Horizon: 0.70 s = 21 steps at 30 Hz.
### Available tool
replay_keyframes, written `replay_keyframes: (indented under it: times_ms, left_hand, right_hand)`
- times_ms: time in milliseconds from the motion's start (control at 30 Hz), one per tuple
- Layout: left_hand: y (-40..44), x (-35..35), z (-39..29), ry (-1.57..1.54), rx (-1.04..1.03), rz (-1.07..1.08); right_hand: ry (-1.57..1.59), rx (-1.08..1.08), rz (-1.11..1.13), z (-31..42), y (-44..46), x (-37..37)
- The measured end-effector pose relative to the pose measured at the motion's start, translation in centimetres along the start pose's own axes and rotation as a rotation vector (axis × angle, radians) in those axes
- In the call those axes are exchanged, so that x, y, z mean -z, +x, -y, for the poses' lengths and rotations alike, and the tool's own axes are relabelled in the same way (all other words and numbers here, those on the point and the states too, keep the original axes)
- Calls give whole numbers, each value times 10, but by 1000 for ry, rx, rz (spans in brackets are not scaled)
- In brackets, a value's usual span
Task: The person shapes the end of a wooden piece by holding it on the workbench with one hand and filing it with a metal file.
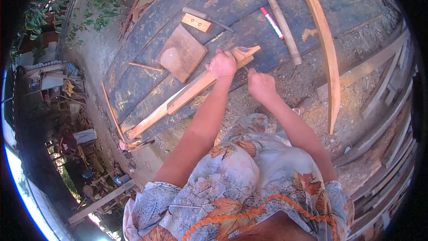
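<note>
My left hand (222, 64) is closed on a shaped wooden piece (191, 93) that lies along a longer pale strip (149, 120) at the near edge of the dark plank table (147, 49). The piece's carved, curved end (245, 52) sticks out to the right of that hand. My right hand (261, 84) is closed around a thin tool, whose narrow metal tip points at the wood's edge near the carved end. The tool's handle is hidden in the fist.
On the table are a square board (182, 53), a small block with two holes (196, 22), a chisel-like tool (195, 13), a red-and-white marker (272, 23) and a round stick (283, 29). A long curved plank (327, 49) stands out at right. Stacked timber (392, 160) lies beyond.
</note>
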<state>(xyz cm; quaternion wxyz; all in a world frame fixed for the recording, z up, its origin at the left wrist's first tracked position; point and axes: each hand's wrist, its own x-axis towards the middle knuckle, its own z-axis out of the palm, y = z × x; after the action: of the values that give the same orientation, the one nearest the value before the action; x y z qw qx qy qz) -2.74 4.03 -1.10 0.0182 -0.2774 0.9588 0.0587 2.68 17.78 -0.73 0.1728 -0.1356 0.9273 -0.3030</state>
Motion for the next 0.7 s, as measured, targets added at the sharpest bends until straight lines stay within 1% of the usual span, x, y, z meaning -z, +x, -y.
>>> replay_keyframes:
  times_ms: [33,167,233,367,433,467,533,567,667,700]
  left_hand:
    - [0,1,1,2,-1,-5]
    - [-1,3,-1,1,6,13]
    - [-1,3,0,14,0,-3]
    - [-2,1,2,25,8,29]
    - [-1,2,1,6,-4,12]
    - [0,2,0,7,-7,9]
    - [0,2,2,7,-10,24]
    - [1,2,1,6,-17,21]
    - [-1,1,2,-9,17,19]
    - [-1,0,2,-13,10,8]
  right_hand:
    - [15,38,-79,2,6,-5]
    - [42,51,-101,-1,0,-4]
    - [12,22,-18,-6,-17,-2]
    - [-20,-24,10,-11,-31,-2]
    - [-15,47,-85,-7,-9,-7]
    - [-13,47,-89,-6,3,-12]
    - [34,106,-204,-3,19,-24]
    - [35,104,-211,-3,19,-22]
    - [46,99,-198,-5,6,-17]
    - [44,52,-133,-6,-9,-12]
